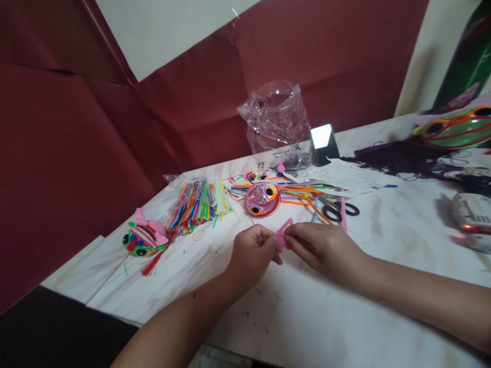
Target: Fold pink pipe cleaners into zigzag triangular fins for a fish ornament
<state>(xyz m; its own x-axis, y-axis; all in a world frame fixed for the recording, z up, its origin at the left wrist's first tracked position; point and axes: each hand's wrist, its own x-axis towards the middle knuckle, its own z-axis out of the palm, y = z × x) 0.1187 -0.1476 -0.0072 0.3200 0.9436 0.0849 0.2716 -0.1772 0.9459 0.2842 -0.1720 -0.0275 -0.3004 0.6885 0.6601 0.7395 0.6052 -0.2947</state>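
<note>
- Stained white worktop [307, 317], maroon paper backdrop [76, 153] behind its far edge.
- Left hand [251, 253] and right hand [326, 250] pinch a thin pink strip [283, 236] mid-worktop.
- Crumpled clear bag [276, 122] at far edge.

Nothing here can be read. The clear plastic bag [276, 120] at the back of the surface [345, 317] has a few lines of dark print along its lower edge and a small dark mark near its top. All of it is too small and blurred to make out a single letter or number.
</note>
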